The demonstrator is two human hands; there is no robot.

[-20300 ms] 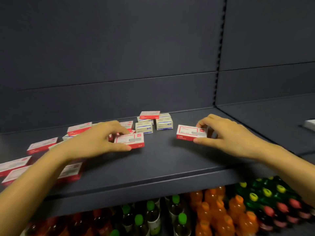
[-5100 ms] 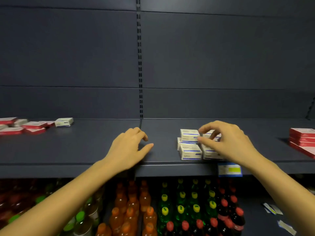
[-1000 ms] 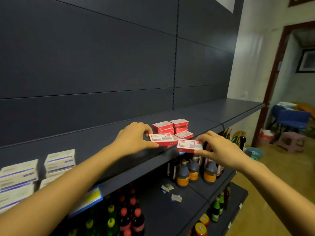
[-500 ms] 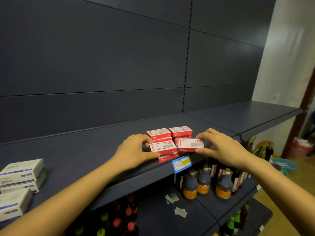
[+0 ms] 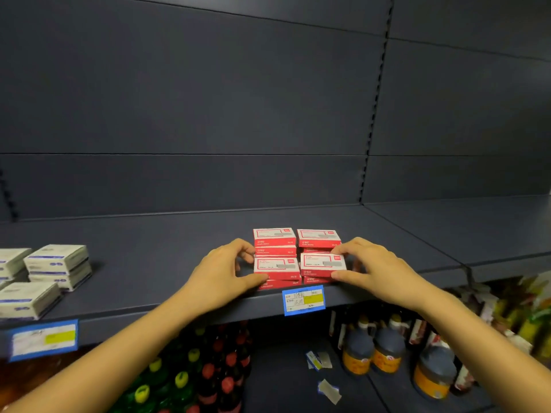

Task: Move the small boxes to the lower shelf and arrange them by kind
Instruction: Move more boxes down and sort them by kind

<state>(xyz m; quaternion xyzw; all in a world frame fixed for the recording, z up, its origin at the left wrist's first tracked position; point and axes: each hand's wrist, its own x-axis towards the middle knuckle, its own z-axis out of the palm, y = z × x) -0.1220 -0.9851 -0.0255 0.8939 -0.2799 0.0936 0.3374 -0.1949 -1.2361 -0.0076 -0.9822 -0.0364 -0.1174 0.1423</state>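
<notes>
Here, left hand point(image 5: 222, 272) curling against the left side of the red boxes point(image 5: 298, 256), thumb pressing the front lower edge of the near-left stack, fingers point(image 5: 246, 248) bending round its far corner; partly closed, bracing rather than lifting. Right hand point(image 5: 375, 269) pinching the top box of the near-right stack point(image 5: 323, 264), thumb along its front edge and fingers over its back edge, so gripping that box while it is lying on the one beneath. Red boxes standing in four short stacks, two in front and two behind, stacks touching one another, near ones sitting close to the front lip of the dark shelf point(image 5: 179, 251). Directly below the red boxes, hanging on the shelf lip, a blue price tag point(image 5: 303, 299) with a yellow patch. Well to the left of the red boxes, on the same shelf, white boxes with blue stripes point(image 5: 44, 275) lying in low stacks, partly cut off by the picture edge. Below those, on the lip, a second blue tag point(image 5: 43, 339), blurred. Beneath the red boxes, on lower shelves, dark jugs with orange labels point(image 5: 384, 350) standing to the right and bottles with coloured caps point(image 5: 193, 374) to the left, with a few paper scraps point(image 5: 323, 371) lying between them.
</notes>
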